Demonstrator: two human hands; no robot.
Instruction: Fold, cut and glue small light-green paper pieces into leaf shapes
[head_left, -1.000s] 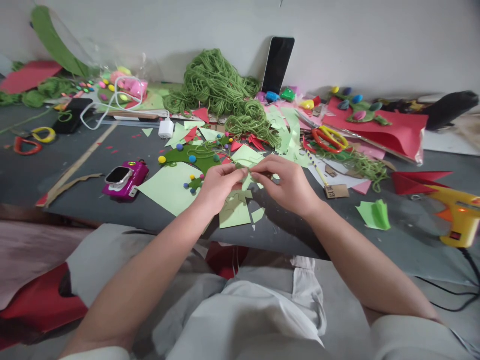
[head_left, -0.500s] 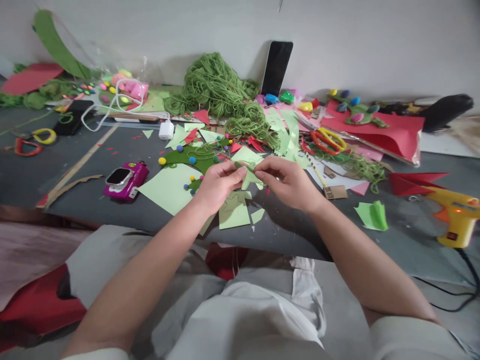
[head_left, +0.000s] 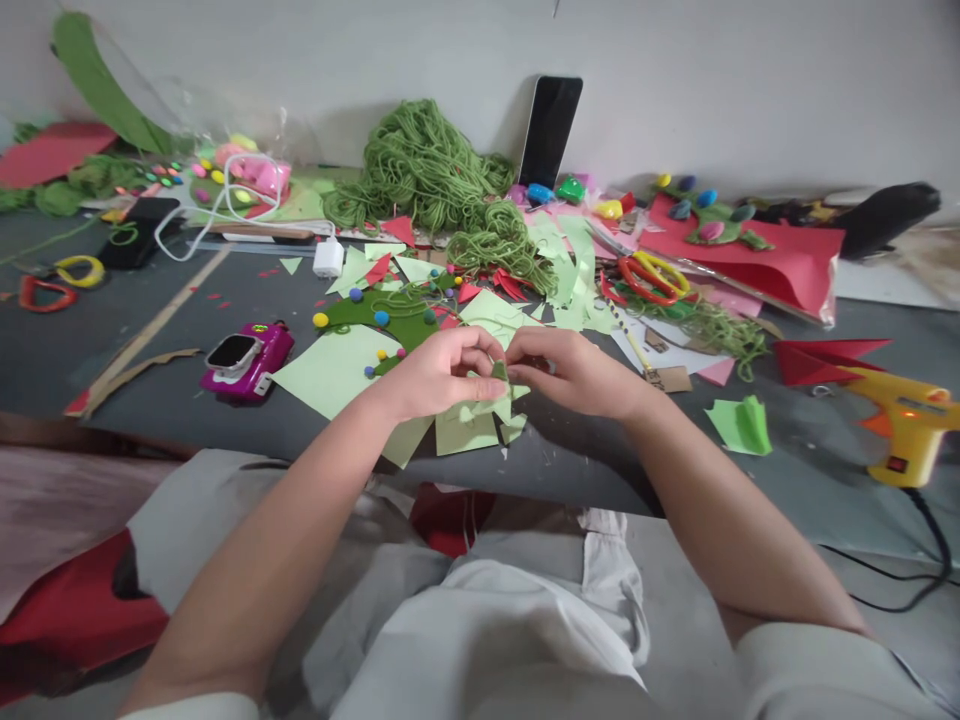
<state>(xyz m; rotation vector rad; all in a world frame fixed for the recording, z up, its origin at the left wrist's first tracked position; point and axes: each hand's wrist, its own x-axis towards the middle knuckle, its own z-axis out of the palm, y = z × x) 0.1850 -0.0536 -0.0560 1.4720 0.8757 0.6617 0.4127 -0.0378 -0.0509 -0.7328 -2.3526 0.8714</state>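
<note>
My left hand and my right hand meet over the near middle of the dark table. Both pinch a small light-green paper cut-out between their fingertips, and it hangs just below them. Under the hands lie light-green paper sheets and scraps. A dark green felt shape dotted with small coloured pompoms lies just beyond my left hand.
A heap of green yarn and a leaning phone stand at the back. Red-and-yellow scissors, red paper and a yellow glue gun are at the right. A magenta device lies left.
Both hands have come a little lower and closer to me with the paper cut-out, which now hangs below the fingers rather than between them.
</note>
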